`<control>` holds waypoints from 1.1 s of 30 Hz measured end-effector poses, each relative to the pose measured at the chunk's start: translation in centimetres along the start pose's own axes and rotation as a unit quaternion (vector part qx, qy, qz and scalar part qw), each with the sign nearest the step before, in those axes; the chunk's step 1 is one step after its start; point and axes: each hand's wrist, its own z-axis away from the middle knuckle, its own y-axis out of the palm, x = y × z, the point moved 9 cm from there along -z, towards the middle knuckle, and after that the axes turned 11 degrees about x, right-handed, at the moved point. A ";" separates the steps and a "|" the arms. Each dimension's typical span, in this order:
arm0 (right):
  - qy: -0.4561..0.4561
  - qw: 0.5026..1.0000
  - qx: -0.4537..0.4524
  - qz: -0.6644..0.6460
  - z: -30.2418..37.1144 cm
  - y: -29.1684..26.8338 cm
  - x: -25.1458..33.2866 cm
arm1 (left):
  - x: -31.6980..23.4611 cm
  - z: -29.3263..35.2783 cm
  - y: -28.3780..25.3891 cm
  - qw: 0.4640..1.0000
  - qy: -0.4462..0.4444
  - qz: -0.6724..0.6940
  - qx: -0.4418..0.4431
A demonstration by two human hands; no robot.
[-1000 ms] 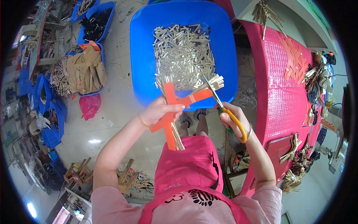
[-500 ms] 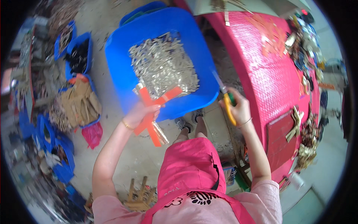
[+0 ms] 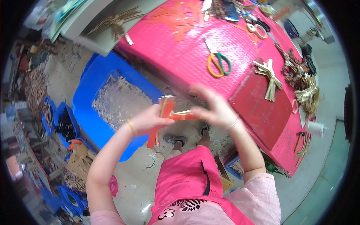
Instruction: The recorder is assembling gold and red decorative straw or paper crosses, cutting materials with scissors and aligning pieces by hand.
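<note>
My left hand (image 3: 149,119) is closed on a bundle of orange strips (image 3: 164,109), crossed over one another and edged with shiny gold or silver. One strip points right, toward my right hand (image 3: 215,107). That hand is slightly blurred, its fingers spread apart and its thumb at or against the strip's end; whether they touch I cannot tell. Scissors (image 3: 216,62) with one yellow and one green handle lie on the pink-covered table (image 3: 165,41), beyond my right hand.
Left of the table stands a blue tub (image 3: 84,99) of pale, shiny clippings. A dark red board (image 3: 258,108) bears a bundle of gold strips (image 3: 269,78). Orange strips (image 3: 174,18) lie at the table's far side. Smaller blue bins (image 3: 65,120) line the left.
The scissors have left my right hand and lie on the table. That hand has come toward the orange strips. My view has turned right, toward the table.
</note>
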 end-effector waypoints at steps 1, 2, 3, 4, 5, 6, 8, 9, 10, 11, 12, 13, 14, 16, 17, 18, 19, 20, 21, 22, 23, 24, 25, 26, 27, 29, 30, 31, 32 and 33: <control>-0.015 0.999 0.026 0.039 1.4 0.9 0.1 | -2.7 -1.9 1.8 0.999 0.020 0.020 0.023; 0.074 0.995 0.055 -0.037 2.9 1.1 -1.6 | -4.3 -4.2 2.5 0.999 0.018 0.012 0.032; 0.065 0.998 0.026 0.010 4.3 -0.3 -2.5 | -5.6 -6.9 3.8 0.990 -0.002 -0.109 0.090; 0.054 0.997 -0.001 0.058 5.7 -1.8 -3.9 | -6.9 -9.7 5.0 0.963 -0.020 -0.227 0.144; 0.067 0.994 -0.072 0.038 7.6 -4.2 -5.4 | -9.6 -12.1 6.2 0.931 -0.050 -0.325 0.161; 0.074 0.987 -0.139 0.018 9.5 -6.7 -6.4 | -12.6 -14.0 7.6 0.889 -0.078 -0.417 0.169; 0.109 0.963 -0.248 -0.016 13.1 -11.3 -10.3 | -19.2 -18.8 10.8 0.823 0.111 -0.554 0.062; 0.135 0.943 -0.306 -0.010 15.1 -13.5 -12.1 | -23.5 -19.8 12.5 0.720 0.268 -0.637 -0.071; 0.163 0.917 -0.363 -0.005 17.0 -15.8 -13.7 | -26.5 -19.7 14.9 0.574 0.410 -0.681 -0.198; 0.214 0.903 -0.372 -0.025 18.6 -17.4 -16.9 | -27.8 -21.5 16.7 0.576 0.408 -0.682 -0.194; 0.264 0.886 -0.378 -0.045 20.0 -18.3 -20.4 | -29.5 -22.2 17.2 0.647 0.439 -0.580 -0.229; 0.190 0.875 -0.432 -0.105 21.3 -19.8 -22.3 | -30.9 -23.1 17.7 0.705 0.468 -0.466 -0.258; 0.189 0.874 -0.433 -0.112 21.5 -20.5 -23.7 | -29.2 -25.3 16.7 0.770 0.407 -0.388 -0.302; 0.217 0.843 -0.421 -0.256 21.7 -20.2 -27.3 | -22.9 -31.9 15.0 0.886 0.189 -0.311 -0.286; 0.197 0.843 -0.426 -0.263 21.3 -20.4 -26.7 | -19.7 -34.1 14.5 0.923 0.134 -0.242 -0.269; 0.196 0.828 -0.429 -0.305 21.3 -20.0 -27.0 | -16.7 -36.0 14.4 0.951 0.078 -0.167 -0.250; 0.229 0.853 -0.419 -0.209 21.6 -20.6 -26.0 | -15.2 -37.2 14.3 0.950 0.070 -0.165 -0.257; 0.261 0.867 -0.410 -0.107 22.3 -21.2 -25.0 | -14.4 -38.0 14.1 0.953 0.105 -0.070 -0.275; 0.202 0.835 -0.471 -0.200 23.1 -21.0 -25.1 | -13.4 -38.8 13.9 0.946 0.138 0.026 -0.293; 0.204 0.835 -0.468 -0.205 23.7 -20.9 -25.3 | -13.1 -39.2 13.9 0.946 0.133 0.026 -0.296; 0.190 0.808 -0.513 -0.219 25.4 -21.2 -25.2 | -12.7 -39.4 13.7 0.942 0.129 0.033 -0.308; 0.174 0.778 -0.557 -0.232 27.3 -21.4 -25.1 | -12.4 -39.4 13.5 0.938 0.125 0.041 -0.321; 0.190 0.742 -0.568 -0.300 29.3 -20.9 -26.0 | -12.3 -39.6 13.6 0.942 0.111 0.045 -0.315; 0.204 0.702 -0.576 -0.365 31.5 -20.3 -26.9 | -12.1 -39.4 13.6 0.942 0.108 0.046 -0.315; 0.198 0.711 -0.552 -0.388 33.1 -19.9 -27.7 | -11.8 -39.3 13.6 0.947 0.111 0.075 -0.293; 0.240 0.753 -0.509 -0.342 37.2 -19.0 -30.8 | -12.6 -39.4 15.0 0.955 0.101 0.153 -0.235; 0.297 0.732 -0.447 -0.420 38.6 -17.0 -31.8 | -13.1 -39.3 15.3 0.955 0.100 0.152 -0.234; 0.384 0.798 -0.374 -0.276 40.0 -17.4 -30.6 | -13.1 -39.1 15.2 0.938 0.112 0.188 -0.270; 0.456 0.834 -0.285 -0.123 40.6 -18.3 -28.9 | -12.9 -38.5 14.9 0.917 0.123 0.222 -0.308; 0.474 0.838 -0.258 -0.083 41.0 -19.9 -27.4 | -13.0 -38.8 14.9 0.919 0.121 0.223 -0.303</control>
